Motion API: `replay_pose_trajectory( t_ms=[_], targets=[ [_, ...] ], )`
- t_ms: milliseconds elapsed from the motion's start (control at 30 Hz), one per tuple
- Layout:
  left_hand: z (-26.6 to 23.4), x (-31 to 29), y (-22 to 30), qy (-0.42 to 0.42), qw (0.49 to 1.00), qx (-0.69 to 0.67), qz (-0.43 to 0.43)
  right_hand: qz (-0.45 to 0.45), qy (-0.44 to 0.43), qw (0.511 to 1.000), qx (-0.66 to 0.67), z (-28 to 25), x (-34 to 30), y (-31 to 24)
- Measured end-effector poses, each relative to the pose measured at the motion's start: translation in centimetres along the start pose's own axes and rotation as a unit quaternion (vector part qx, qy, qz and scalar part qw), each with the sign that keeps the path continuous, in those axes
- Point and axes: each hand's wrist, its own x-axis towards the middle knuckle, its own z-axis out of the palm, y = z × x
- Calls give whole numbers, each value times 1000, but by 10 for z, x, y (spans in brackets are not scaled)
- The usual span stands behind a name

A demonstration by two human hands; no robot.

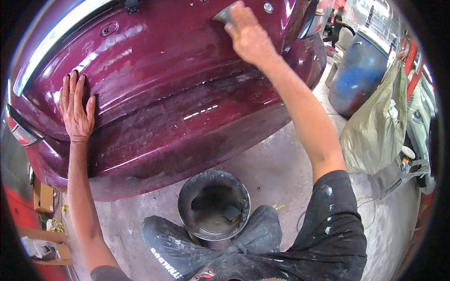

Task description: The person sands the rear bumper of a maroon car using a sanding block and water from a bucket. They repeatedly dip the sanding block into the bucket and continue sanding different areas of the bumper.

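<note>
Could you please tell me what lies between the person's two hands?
In the head view, only a smudged, otherwise bare stretch of maroon car panel lies between the left hand and the right hand.

The black short-sleeved shirt has a white-smudged right sleeve. Dark grey trousers bear pale smears and white lettering.

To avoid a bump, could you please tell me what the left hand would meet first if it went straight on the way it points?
Across the maroon car panel, the left hand would probably meet the bright pale band first; glare leaves its depth unclear.
</note>
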Motion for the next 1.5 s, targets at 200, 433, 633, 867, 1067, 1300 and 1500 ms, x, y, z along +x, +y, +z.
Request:
replay_pose_trajectory(
  t_ms=[200, 433, 633, 867, 1067, 1300, 1500],
  targets=[
    [3, 1, 4, -5, 1000, -11, -11, 124, 36, 990, -62, 21, 25, 58],
    [5, 2, 8, -11, 1000, -2, -19, -27, 117, 991, 65, 22, 65, -29],
    [1, -2, 2, -12, 1000, 7, -16, 119, 44, 990, 61, -5, 43, 32],
    [6, 1, 9, -4, 1000, -4, -18, -75, 107, 990, 53, 33, 66, -32],
    [-6, -1, 1, -17, 1000, 10, -12, 130, -1, 991, 17, -2, 43, 21],
    [0, 0, 6, -20, 1000, 4, -20, -36, -2, 998, 51, 25, 81, -60],
    [1, 0, 5, -17, 1000, 2, -25, -80, -25, 996, 17, 11, 71, -18]
  ],
)
